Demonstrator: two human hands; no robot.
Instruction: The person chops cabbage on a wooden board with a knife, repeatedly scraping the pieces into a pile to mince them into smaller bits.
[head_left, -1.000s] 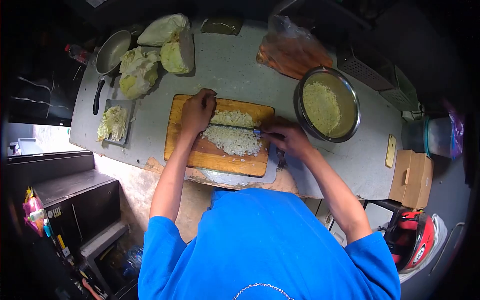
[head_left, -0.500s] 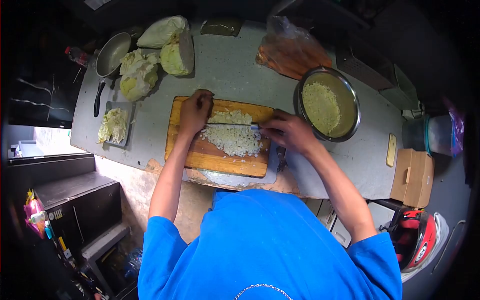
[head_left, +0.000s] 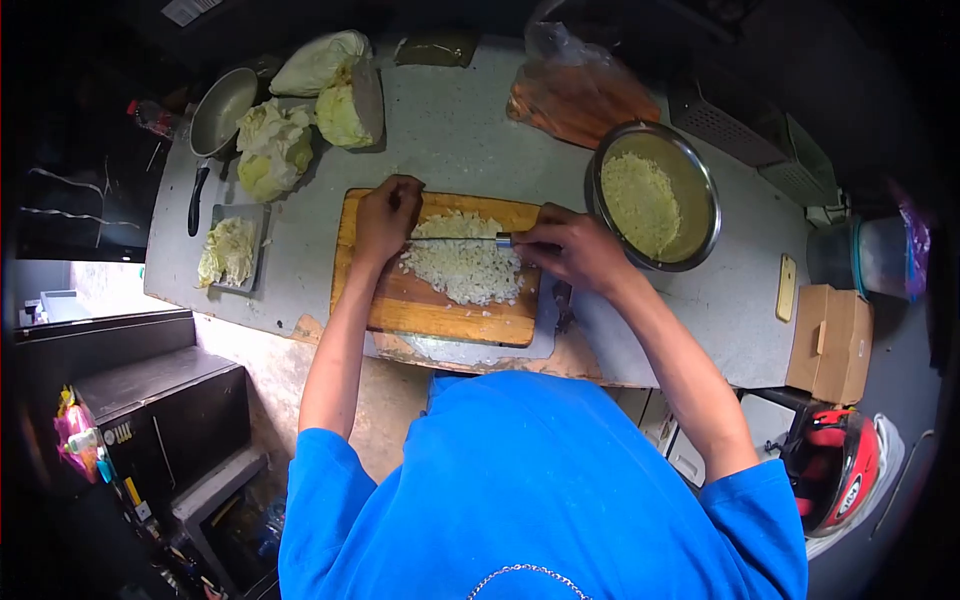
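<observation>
A wooden cutting board [head_left: 430, 322] carries a spread pile of finely chopped cabbage [head_left: 465, 270]. Across the pile lies a knife [head_left: 455, 239], its thin blade running left to right. My right hand [head_left: 575, 250] is closed around its handle at the board's right side. At the blade's far left end, my left hand [head_left: 385, 222] rests over the board with curled fingers. Whether those fingers grip the knife's tip is hidden. To the right, a steel bowl [head_left: 695, 190] contains more chopped cabbage [head_left: 640, 205].
Cabbage heads [head_left: 350, 105] and a partly peeled one [head_left: 275, 150] sit at the back left, beside a frying pan [head_left: 222, 110]. A small tray [head_left: 258, 225] holds cabbage pieces. Bagged carrots [head_left: 575, 100] lie behind the bowl. A yellow phone-like object [head_left: 786, 287] is near the right edge.
The view has shifted slightly. My right hand and the knife handle have moved a little up and left, and the blade still lies across the pile.
</observation>
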